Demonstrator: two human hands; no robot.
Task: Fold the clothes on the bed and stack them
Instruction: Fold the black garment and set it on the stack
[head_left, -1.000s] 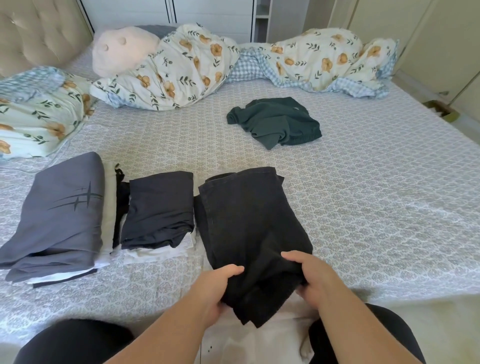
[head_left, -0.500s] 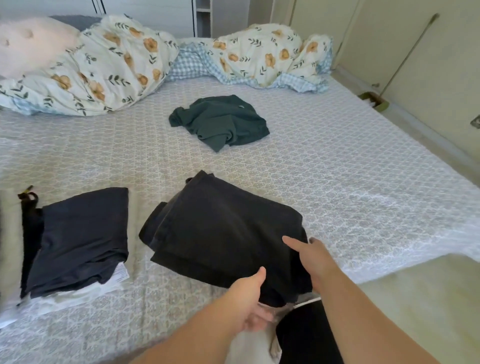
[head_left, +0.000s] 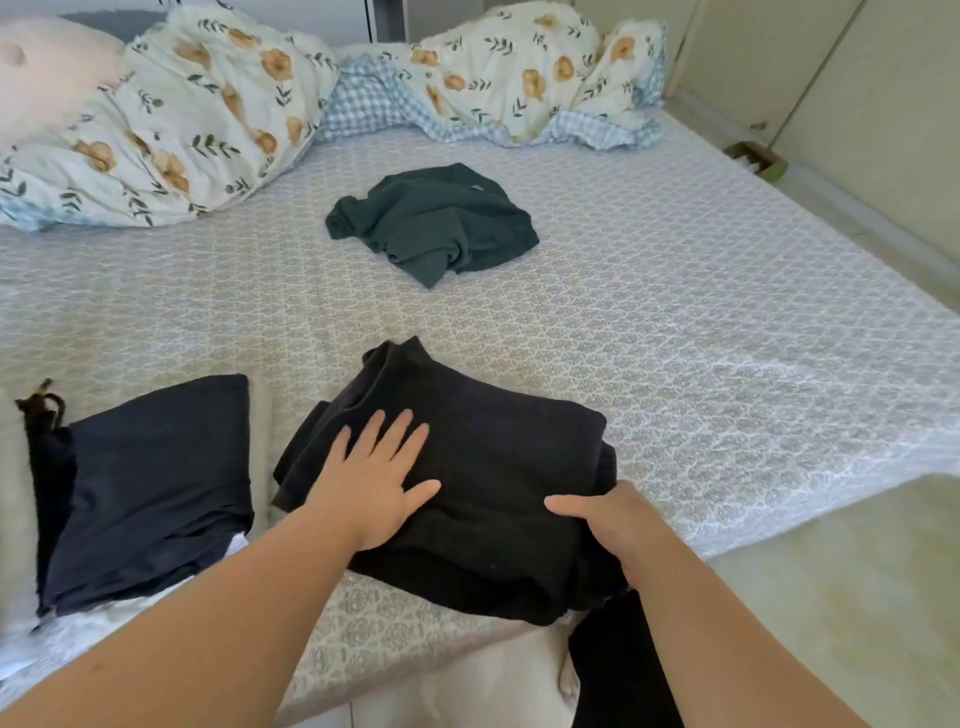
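At the far left you have the navy stack (head_left: 150, 483), lying on white pieces near the bed's (head_left: 675, 322) front edge. Just right of it, your left hand (head_left: 376, 483) presses flat on the folded black garment (head_left: 483, 499), fingers straight and spread. Your right hand (head_left: 618, 525) grips that garment's right end (thumb on top, fingers tucked under). Farther back, the green shirt (head_left: 431, 223) lies crumpled and unfolded, below the floral duvet (head_left: 208, 109)

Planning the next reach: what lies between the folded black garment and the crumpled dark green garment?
Only bare patterned bedsheet between black garment and green garment, head view.
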